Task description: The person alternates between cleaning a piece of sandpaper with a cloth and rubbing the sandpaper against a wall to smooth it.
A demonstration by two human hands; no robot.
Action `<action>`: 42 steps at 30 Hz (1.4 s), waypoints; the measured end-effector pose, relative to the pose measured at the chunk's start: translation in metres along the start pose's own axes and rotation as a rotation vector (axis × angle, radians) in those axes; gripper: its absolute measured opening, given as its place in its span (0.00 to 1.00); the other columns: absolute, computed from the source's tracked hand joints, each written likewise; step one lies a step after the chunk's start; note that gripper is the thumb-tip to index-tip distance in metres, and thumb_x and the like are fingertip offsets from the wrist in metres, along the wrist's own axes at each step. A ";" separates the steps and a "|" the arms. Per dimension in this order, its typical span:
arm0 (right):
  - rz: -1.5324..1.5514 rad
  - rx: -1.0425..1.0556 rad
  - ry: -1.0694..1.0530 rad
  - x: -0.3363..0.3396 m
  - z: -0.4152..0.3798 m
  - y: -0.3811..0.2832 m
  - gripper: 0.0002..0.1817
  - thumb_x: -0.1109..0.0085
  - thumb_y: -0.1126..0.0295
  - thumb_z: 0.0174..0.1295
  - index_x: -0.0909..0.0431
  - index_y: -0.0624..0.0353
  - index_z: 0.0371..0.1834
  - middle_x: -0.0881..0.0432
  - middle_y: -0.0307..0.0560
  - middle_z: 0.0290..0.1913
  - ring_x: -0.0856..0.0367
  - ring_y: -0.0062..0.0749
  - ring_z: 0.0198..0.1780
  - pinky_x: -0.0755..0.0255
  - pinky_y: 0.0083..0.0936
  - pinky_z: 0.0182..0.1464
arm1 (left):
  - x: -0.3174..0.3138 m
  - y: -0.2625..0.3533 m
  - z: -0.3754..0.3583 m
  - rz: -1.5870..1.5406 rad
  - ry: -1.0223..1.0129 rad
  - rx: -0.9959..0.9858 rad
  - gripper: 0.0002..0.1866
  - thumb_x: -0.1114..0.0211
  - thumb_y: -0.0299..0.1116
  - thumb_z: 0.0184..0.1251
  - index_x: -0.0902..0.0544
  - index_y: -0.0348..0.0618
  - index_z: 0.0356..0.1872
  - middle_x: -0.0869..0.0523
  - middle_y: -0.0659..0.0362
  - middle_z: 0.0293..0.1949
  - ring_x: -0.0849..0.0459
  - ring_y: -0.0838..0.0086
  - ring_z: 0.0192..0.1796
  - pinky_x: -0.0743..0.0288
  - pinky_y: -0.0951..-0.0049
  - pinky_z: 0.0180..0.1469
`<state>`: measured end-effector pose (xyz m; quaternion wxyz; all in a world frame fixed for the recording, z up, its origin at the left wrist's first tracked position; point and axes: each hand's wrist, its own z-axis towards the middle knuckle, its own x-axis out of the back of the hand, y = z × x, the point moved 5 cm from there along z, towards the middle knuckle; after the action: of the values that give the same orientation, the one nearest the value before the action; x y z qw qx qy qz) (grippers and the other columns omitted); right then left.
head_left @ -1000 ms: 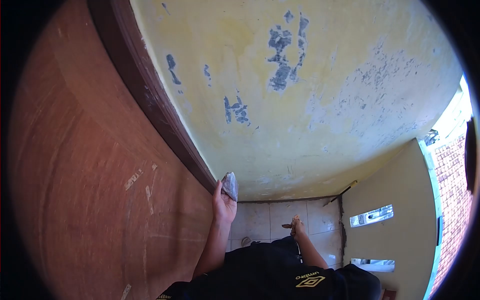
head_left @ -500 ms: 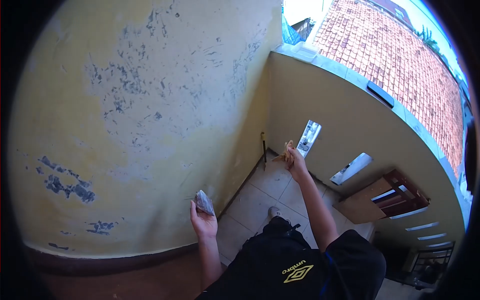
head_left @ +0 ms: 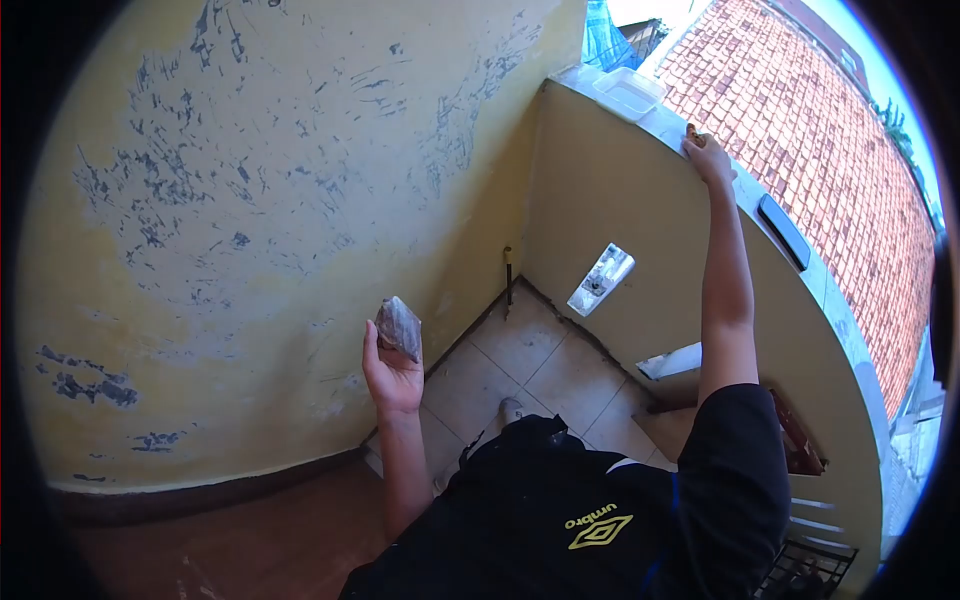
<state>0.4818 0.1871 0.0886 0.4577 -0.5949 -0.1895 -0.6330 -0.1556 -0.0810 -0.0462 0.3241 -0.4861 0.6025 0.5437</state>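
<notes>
My left hand [head_left: 395,380], palm up, holds a greyish-brown, pointed lump [head_left: 399,328] in front of the yellow wall [head_left: 250,330], which has grey scraped patches. At the top of the low wall, my right hand [head_left: 708,158] is closed around a small tan-brown crumpled piece [head_left: 692,134]. That hand is over the pale ledge [head_left: 745,190], between a clear plastic container [head_left: 630,92] and a dark phone-like object [head_left: 784,232].
A short pipe with a yellow top [head_left: 508,256] stands near the corner of the tiled floor [head_left: 500,340]. Slots pierce the low wall. A dark red wooden item [head_left: 797,435] leans below my right arm. Tiled roofs lie beyond the ledge.
My right hand has risen from low beside the wall slot to the ledge, carrying the tan-brown piece. My left hand still holds the lump, slightly higher in view. The camera view has shifted.
</notes>
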 end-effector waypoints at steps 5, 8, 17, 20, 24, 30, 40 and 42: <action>-0.132 -0.046 0.108 -0.019 0.006 0.005 0.48 0.45 0.25 0.69 0.33 0.37 0.87 0.37 0.59 0.83 0.40 0.60 0.84 0.46 0.68 0.78 | 0.013 0.009 -0.009 -0.102 0.055 -0.098 0.19 0.43 0.41 0.90 0.15 0.36 0.62 0.07 0.52 0.60 0.07 0.63 0.61 0.12 0.56 0.68; -0.045 0.083 0.426 -0.017 -0.010 -0.003 0.55 0.44 0.23 0.69 0.43 0.43 0.91 0.41 0.57 0.81 0.41 0.59 0.78 0.43 0.63 0.74 | 0.020 0.020 -0.019 -0.122 0.042 -0.113 0.18 0.42 0.42 0.90 0.14 0.38 0.60 0.06 0.54 0.58 0.07 0.63 0.60 0.11 0.57 0.67; 1.333 0.419 -1.059 -0.150 -0.403 -0.200 0.16 0.41 0.63 0.84 0.12 0.64 0.58 0.13 0.36 0.44 0.23 0.16 0.40 0.28 0.19 0.46 | 0.040 0.048 -0.065 -0.094 0.125 -0.223 0.16 0.43 0.41 0.90 0.15 0.40 0.60 0.06 0.52 0.57 0.07 0.64 0.61 0.12 0.56 0.67; 1.359 0.623 -1.382 -0.134 -0.542 -0.258 0.19 0.44 0.62 0.85 0.14 0.63 0.65 0.15 0.42 0.56 0.22 0.23 0.54 0.29 0.24 0.58 | 0.048 0.061 -0.086 -0.148 0.149 -0.293 0.17 0.44 0.41 0.91 0.16 0.39 0.61 0.07 0.52 0.57 0.07 0.64 0.59 0.11 0.56 0.67; 1.601 0.823 -1.537 -0.097 -0.646 -0.298 0.20 0.43 0.66 0.83 0.17 0.62 0.72 0.23 0.47 0.72 0.26 0.34 0.73 0.34 0.32 0.75 | 0.058 0.095 -0.123 -0.250 0.040 -0.340 0.18 0.46 0.42 0.92 0.17 0.38 0.61 0.07 0.52 0.57 0.06 0.64 0.57 0.08 0.57 0.62; 1.603 0.725 -2.052 -0.079 -0.728 -0.327 0.19 0.37 0.75 0.78 0.14 0.61 0.70 0.23 0.46 0.73 0.27 0.38 0.76 0.36 0.37 0.78 | 0.089 0.150 -0.188 -0.261 0.014 -0.378 0.20 0.47 0.46 0.93 0.18 0.39 0.63 0.09 0.52 0.57 0.07 0.67 0.58 0.07 0.63 0.59; 1.535 0.528 -2.203 -0.046 -0.856 -0.350 0.18 0.37 0.74 0.79 0.14 0.62 0.69 0.13 0.47 0.69 0.20 0.35 0.73 0.34 0.39 0.78 | 0.154 0.232 -0.272 0.038 0.168 -0.457 0.19 0.38 0.53 0.87 0.15 0.50 0.58 0.10 0.64 0.53 0.13 0.75 0.56 0.21 0.67 0.58; 1.520 0.588 -2.165 -0.033 -0.881 -0.362 0.20 0.37 0.72 0.80 0.15 0.62 0.71 0.14 0.46 0.69 0.21 0.34 0.72 0.34 0.39 0.78 | 0.169 0.253 -0.281 0.111 0.221 -0.525 0.18 0.39 0.53 0.88 0.14 0.51 0.56 0.11 0.66 0.49 0.14 0.76 0.54 0.23 0.68 0.58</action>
<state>-0.3243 -0.3083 -0.0259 0.4233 -0.6282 -0.2061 0.6194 -0.4082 -0.4091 -0.0594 0.0894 -0.5758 0.4987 0.6417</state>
